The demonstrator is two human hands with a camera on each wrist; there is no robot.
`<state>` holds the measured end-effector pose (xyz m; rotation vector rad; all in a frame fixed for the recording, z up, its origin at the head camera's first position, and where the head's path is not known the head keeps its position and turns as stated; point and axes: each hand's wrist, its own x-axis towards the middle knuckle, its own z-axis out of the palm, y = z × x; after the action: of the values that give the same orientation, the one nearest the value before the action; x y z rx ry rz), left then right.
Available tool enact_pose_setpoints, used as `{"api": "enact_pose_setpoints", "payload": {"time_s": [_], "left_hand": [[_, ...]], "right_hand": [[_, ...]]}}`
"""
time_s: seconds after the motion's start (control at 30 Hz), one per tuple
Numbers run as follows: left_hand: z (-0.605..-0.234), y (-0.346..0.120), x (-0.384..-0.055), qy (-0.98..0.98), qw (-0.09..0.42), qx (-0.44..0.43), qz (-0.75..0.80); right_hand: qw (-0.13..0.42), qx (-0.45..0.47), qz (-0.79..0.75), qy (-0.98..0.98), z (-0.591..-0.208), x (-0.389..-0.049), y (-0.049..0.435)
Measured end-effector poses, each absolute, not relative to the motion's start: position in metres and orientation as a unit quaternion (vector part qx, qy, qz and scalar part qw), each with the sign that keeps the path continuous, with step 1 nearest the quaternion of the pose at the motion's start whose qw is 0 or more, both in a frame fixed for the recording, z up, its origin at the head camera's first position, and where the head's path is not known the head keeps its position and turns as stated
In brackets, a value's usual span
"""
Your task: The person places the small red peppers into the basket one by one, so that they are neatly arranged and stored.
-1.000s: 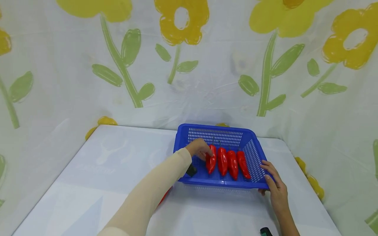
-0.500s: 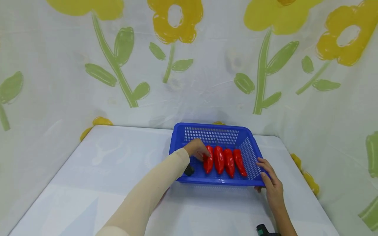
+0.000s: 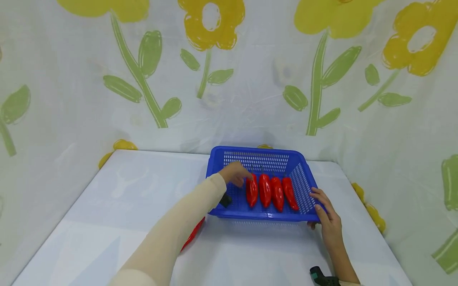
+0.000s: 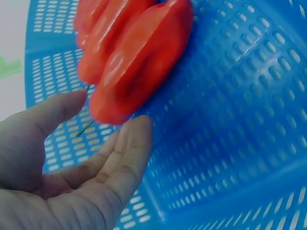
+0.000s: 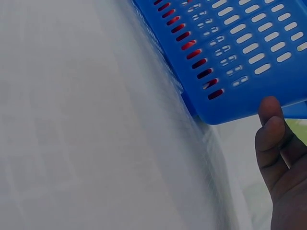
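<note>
Four glossy, tapering red peppers [image 3: 265,190] lie side by side in a perforated blue plastic basket [image 3: 250,216] on the smooth bench [image 3: 257,258]. The left hand [image 3: 235,173], thumb and fingers parted, holds nothing beside the leftmost pepper [image 3: 252,193]; the right hand [image 3: 330,228] grips the basket's corner.

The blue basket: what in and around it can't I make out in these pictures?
Red object on the table: head view, partly covered by the left sleeve.
Far ends of some red peppers: left wrist view, cut off by the top edge.
Peppers' shapes: right wrist view, mostly hidden behind the slotted wall of the blue basket.
Part of the right hand: head view, hidden by the basket's rim.
</note>
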<state>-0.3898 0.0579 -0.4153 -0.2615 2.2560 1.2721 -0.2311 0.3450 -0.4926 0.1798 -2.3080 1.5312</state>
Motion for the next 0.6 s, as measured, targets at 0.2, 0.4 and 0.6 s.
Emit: {"api": "enact_pose_setpoints", "payload": {"time_s": [0.2,0.4,0.6], "left_hand": [[-0.4,0.044,-0.377,0.817,0.226,-0.07,0.526],[-0.383,0.033,-0.36,0.774,0.253,0.023,0.58],[-0.371,0.028,-0.344,0.761,0.248,0.092,0.592]], "right_hand": [[0.178,0.051,0.542,-0.82,-0.493,-0.23,0.343],[0.18,0.052,0.546,-0.816,-0.495,-0.229,0.342],[0.179,0.053,0.544,-0.818,-0.494,-0.229,0.343]]}}
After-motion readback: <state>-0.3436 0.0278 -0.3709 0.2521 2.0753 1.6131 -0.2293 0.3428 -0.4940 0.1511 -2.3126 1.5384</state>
